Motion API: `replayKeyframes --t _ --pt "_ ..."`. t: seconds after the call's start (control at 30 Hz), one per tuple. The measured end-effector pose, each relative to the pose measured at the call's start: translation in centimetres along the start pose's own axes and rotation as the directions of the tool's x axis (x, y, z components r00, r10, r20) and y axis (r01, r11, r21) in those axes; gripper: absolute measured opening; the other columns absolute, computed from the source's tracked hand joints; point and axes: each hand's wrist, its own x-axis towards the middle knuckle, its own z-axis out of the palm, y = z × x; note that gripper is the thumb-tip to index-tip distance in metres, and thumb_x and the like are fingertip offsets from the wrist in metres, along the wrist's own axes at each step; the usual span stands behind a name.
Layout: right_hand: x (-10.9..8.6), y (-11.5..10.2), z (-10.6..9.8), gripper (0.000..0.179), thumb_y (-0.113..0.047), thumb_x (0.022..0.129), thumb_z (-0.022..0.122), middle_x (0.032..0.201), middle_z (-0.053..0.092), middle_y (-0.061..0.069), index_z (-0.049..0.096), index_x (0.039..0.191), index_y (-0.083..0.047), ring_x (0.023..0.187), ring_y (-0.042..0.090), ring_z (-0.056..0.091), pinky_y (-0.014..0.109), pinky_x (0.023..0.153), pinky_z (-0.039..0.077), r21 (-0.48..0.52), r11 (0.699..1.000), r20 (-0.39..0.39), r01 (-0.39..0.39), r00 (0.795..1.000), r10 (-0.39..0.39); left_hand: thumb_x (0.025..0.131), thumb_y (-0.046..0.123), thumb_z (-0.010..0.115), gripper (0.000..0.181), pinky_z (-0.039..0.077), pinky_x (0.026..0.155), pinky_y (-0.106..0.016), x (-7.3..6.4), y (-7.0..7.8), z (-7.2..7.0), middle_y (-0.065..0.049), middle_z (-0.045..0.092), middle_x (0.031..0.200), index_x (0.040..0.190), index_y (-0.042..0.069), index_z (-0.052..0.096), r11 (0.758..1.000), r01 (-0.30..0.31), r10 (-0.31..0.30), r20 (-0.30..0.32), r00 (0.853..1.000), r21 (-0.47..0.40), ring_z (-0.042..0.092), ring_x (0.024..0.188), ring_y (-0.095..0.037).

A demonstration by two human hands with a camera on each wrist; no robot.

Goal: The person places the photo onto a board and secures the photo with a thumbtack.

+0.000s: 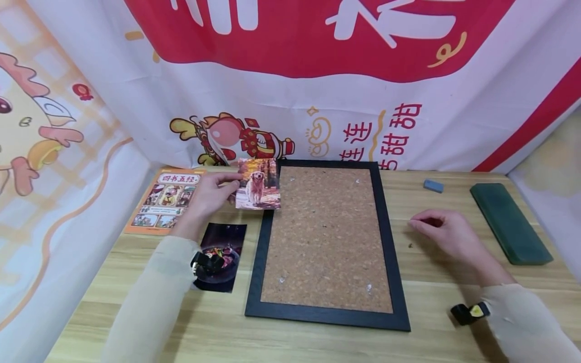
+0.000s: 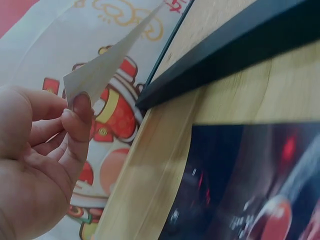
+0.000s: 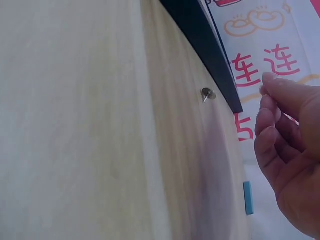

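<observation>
In my left hand [image 1: 213, 194], thumb and fingers pinch the left edge of a photo print of a golden dog [image 1: 256, 184]. The print is held up over the upper left corner of a black-framed cork board [image 1: 324, 237]; its pale back [image 2: 95, 75] shows in the left wrist view. My right hand [image 1: 447, 232] hovers right of the board, fingers loosely curled and thumb near the index fingertip, with nothing visible between them. Close below it a thumbtack [image 3: 207, 94] lies on the wooden table, its point up at a slant.
A dark photo of food [image 1: 227, 242] lies left of the board, under my left wrist. Behind it is an orange comic-style booklet [image 1: 165, 201]. On the right are a small blue block [image 1: 433, 186] and a long dark green block [image 1: 510, 224]. Printed cloth [image 1: 281, 91] hangs behind the table.
</observation>
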Motion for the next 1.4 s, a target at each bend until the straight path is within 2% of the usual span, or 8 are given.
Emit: replayKeyframes --t 0.27,0.4,0.6,0.7,0.93,1.13,1.3,1.4 --pt "0.8 -1.5 0.2 0.034 -0.046 0.104 0.071 0.105 0.076 0.008 0.08 0.113 -0.015 0.088 0.02 0.058 0.025 0.068 0.05 0.056 0.997 -0.06 0.044 0.997 -0.041 0.109 0.011 0.062 0.035 0.06 0.073 -0.03 0.6 1.0 2.3 -0.021 0.066 0.145 0.142 0.001 0.068 0.995 0.001 0.006 0.08 0.997 -0.097 0.065 0.077 -0.01" --pt "1.4 -2.4 0.5 0.038 -0.048 0.103 0.072 0.102 0.076 0.009 0.081 0.114 -0.012 0.085 0.017 0.058 0.026 0.066 0.051 0.117 0.993 -0.048 0.007 0.999 -0.001 0.107 0.009 0.064 0.036 0.06 0.071 -0.028 0.9 1.4 3.6 -0.022 0.065 0.147 0.142 -0.001 0.067 0.989 0.01 0.008 0.12 0.993 -0.147 0.065 0.076 -0.008" --pt "2.4 -3.7 0.8 0.046 -0.051 0.103 0.071 0.098 0.077 0.008 0.08 0.123 -0.011 0.084 0.014 0.063 0.026 0.068 0.054 0.215 0.973 0.027 -0.08 0.997 0.076 0.107 0.01 0.064 0.035 0.059 0.072 -0.031 1.3 2.2 5.2 -0.02 0.067 0.143 0.141 0.001 0.068 0.992 0.01 0.01 0.155 0.988 -0.127 0.065 0.076 -0.01" --pt "2.9 -4.4 1.1 0.046 -0.047 0.105 0.068 0.096 0.078 0.008 0.078 0.126 -0.008 0.083 0.012 0.066 0.026 0.069 0.056 0.255 0.964 0.06 -0.073 0.996 0.06 0.108 0.013 0.063 0.034 0.058 0.071 -0.032 1.5 2.7 6.0 -0.019 0.068 0.14 0.141 0.004 0.069 0.994 0.013 0.005 0.162 0.987 -0.109 0.064 0.075 -0.013" --pt "3.8 -5.7 1.8 0.033 -0.021 0.113 0.059 0.112 0.078 0.017 0.073 0.134 -0.001 0.088 0.006 0.072 0.026 0.078 0.063 0.296 0.955 0.082 0.011 0.996 -0.037 0.109 0.016 0.062 0.034 0.054 0.068 -0.028 2.1 3.4 7.9 -0.016 0.068 0.136 0.142 0.008 0.068 0.997 0.032 -0.017 0.196 0.98 -0.072 0.064 0.076 -0.016" --pt "4.5 -6.4 2.3 0.029 -0.014 0.112 0.06 0.11 0.077 0.022 0.07 0.131 0.005 0.085 0.006 0.072 0.027 0.076 0.063 0.336 0.939 0.051 0.075 0.994 -0.097 0.109 0.017 0.064 0.032 0.056 0.073 -0.031 2.6 4.2 9.8 -0.015 0.071 0.133 0.139 0.009 0.07 0.999 0.005 0.003 0.2 0.98 -0.04 0.067 0.089 -0.019" --pt "5.1 -7.2 2.6 0.026 -0.014 0.111 0.06 0.107 0.077 0.022 0.07 0.127 0.005 0.084 0.009 0.072 0.026 0.075 0.063 0.337 0.939 0.056 0.073 0.994 -0.098 0.107 0.016 0.066 0.032 0.057 0.091 -0.034 3.3 4.9 11.3 -0.013 0.069 0.142 0.137 0.007 0.072 0.999 -0.021 0.026 0.195 0.98 -0.026 0.068 0.112 -0.023" --pt "5.5 -7.7 3.0 0.025 -0.014 0.111 0.06 0.109 0.077 0.022 0.07 0.126 0.004 0.085 0.011 0.072 0.026 0.075 0.063 0.333 0.94 0.062 0.069 0.993 -0.095 0.107 0.014 0.066 0.032 0.057 0.092 -0.035 3.5 5.2 12.0 -0.015 0.069 0.142 0.137 0.005 0.072 0.999 -0.04 0.045 0.201 0.979 -0.03 0.068 0.116 -0.025"
